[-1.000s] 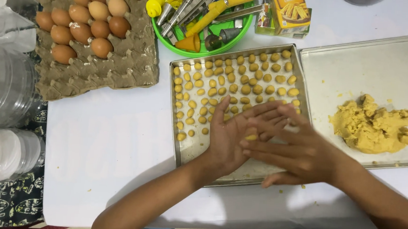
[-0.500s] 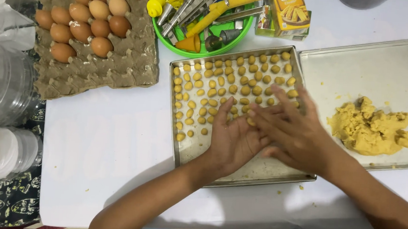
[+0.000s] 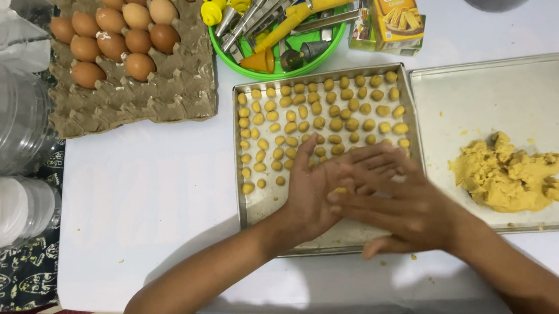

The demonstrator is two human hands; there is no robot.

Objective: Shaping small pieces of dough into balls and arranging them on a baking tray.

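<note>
A small dough piece [image 3: 340,191] is pressed between 2 flat palms over the near part of the tray [image 3: 250,204]. The left hand [image 3: 313,189] is held palm up, fingers straight; the right hand [image 3: 401,205] is laid across it, fingers spread. Rows of dough balls [image 3: 325,108] are seen on the tray's far part. A dough lump [image 3: 511,176] lies in the second tray [image 3: 494,87]. Eggs [image 3: 122,21] sit in a carton [image 3: 159,96].
</note>
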